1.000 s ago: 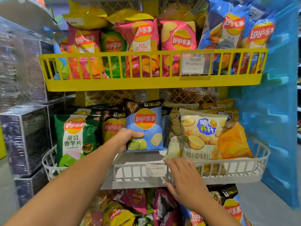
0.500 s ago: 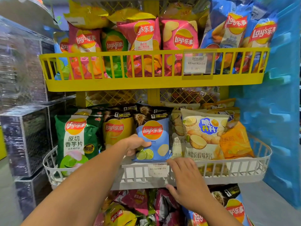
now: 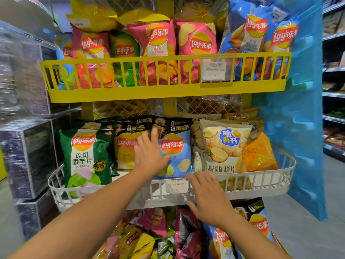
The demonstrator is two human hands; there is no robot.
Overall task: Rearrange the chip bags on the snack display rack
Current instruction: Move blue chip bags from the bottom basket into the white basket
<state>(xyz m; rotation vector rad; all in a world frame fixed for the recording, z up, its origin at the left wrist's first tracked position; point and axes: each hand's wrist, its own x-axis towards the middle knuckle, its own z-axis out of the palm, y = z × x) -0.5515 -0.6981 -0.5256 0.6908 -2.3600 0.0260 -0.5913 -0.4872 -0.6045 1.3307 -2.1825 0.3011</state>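
Note:
The white wire basket (image 3: 261, 182) on the rack's middle tier holds a row of upright chip bags: a green bag (image 3: 84, 156), a yellow bag (image 3: 124, 146), a light-blue Lay's bag (image 3: 177, 146), a cream bag (image 3: 222, 146) and an orange bag (image 3: 259, 154). My left hand (image 3: 149, 156) lies flat with fingers spread on the fronts of the yellow and blue bags, thumb on the blue one. My right hand (image 3: 207, 195) rests with spread fingers on the basket's front rail, beside a price tag (image 3: 176, 185).
A yellow basket (image 3: 168, 92) above holds pink, green and blue Lay's bags. More bags (image 3: 149, 230) fill the tier below. Plastic-wrapped boxes (image 3: 28, 156) stand at the left, a blue panel (image 3: 298, 128) at the right, store shelves beyond it.
My left hand let go of the blue bag's lower corner and moved up flat onto its front. The blue bag shifted right, against the cream bag. My right hand stayed on the rail.

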